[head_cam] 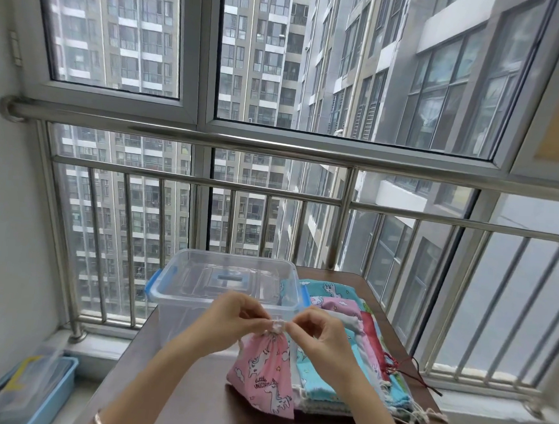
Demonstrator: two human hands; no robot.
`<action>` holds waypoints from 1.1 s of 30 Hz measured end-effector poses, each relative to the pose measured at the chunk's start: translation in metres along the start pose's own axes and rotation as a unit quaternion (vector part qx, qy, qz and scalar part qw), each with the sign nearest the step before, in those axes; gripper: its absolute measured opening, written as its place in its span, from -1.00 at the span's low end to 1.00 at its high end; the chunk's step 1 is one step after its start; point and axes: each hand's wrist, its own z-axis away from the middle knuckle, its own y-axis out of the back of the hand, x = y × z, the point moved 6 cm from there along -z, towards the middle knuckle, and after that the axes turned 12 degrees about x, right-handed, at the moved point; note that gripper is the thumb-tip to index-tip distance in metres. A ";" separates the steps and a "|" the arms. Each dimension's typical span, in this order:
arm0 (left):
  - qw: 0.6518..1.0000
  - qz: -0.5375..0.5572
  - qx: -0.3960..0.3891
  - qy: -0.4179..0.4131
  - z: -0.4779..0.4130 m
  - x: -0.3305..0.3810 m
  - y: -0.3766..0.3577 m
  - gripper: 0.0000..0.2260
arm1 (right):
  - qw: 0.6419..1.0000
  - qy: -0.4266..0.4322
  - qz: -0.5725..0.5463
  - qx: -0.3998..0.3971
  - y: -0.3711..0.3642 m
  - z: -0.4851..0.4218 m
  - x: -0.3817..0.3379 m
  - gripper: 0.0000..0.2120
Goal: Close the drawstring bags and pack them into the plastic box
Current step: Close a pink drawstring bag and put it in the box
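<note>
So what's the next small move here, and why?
Probably one short outward pull to finish cinching. The left hand and right hand both pinch the mouth of the pink bag, which looks gathered tight. The bag is not yet in the plastic box behind.

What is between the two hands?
The bunched top of the pink bag, pinched by the left hand and the right hand, seen in the head view.

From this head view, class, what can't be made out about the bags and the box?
Head view:
Mouth of the pink bag: hidden by the left hand and right hand.
Count of the bag pile: bags overlap, right hand covers some.
Near wall of the box: partly behind both hands.
Contents of the blue bin: blurred, cut by the bottom edge.
</note>
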 end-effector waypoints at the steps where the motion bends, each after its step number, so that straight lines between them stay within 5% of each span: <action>1: 1.000 -0.021 0.010 -0.006 0.000 -0.001 0.005 -0.93 | 1.000 -0.011 -0.003 -0.014 0.004 0.000 0.005 -0.89; 10: 1.000 -0.021 0.021 -0.005 0.007 -0.001 -0.003 -0.90 | 0.991 -0.112 -0.013 -0.077 0.003 -0.005 0.009 -0.76; 16: 0.999 -0.031 0.030 -0.012 0.008 0.005 -0.008 -0.90 | 0.953 -0.184 0.167 -0.171 -0.012 -0.010 0.012 -0.61; 24: 0.996 -0.064 0.057 -0.033 0.015 0.009 -0.007 -0.84 | 0.931 -0.298 -0.036 -0.209 -0.027 0.001 0.019 -0.91; 33: 0.994 -0.058 0.081 -0.045 0.021 0.011 -0.005 -0.83 | 0.972 -0.185 0.080 -0.122 -0.019 -0.005 0.003 -0.97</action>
